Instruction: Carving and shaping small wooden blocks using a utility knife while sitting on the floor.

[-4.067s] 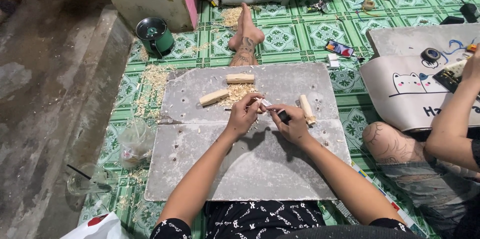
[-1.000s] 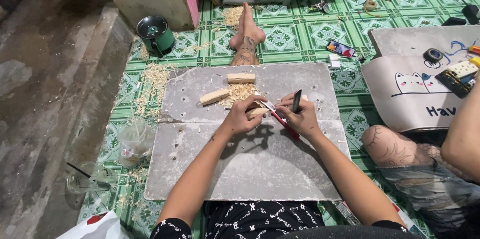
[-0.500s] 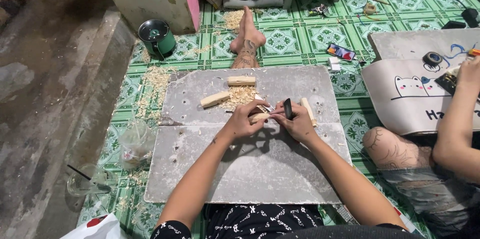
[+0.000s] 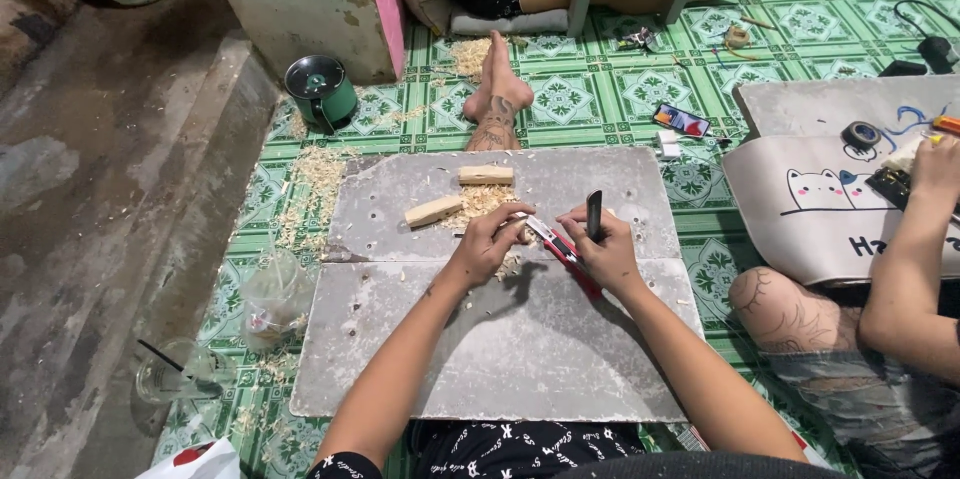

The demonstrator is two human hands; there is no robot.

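Observation:
My left hand [image 4: 492,242] grips a small wooden piece, mostly hidden under its fingers, over the grey board [image 4: 480,339]. My right hand [image 4: 603,247] holds a red utility knife [image 4: 562,253] whose blade end points toward the left hand, and a black marker [image 4: 594,215] sticks up between its fingers. Two cut wooden blocks, one [image 4: 434,210] and the other [image 4: 485,175], lie on the far part of the board beside a pile of shavings [image 4: 482,201].
A green mug [image 4: 322,92] stands on the patterned green mat [image 4: 600,89], a plastic cup with a straw [image 4: 175,374] at the near left. My foot [image 4: 497,89] rests beyond the board. A phone [image 4: 681,120] lies nearby. Another person's arm [image 4: 915,269] works at the right over a white printed sheet [image 4: 800,199].
My hands stay together over the board. The knife has shifted in my right hand, and the black marker now stands upright between my fingers. The neighbour's arm has moved at the right.

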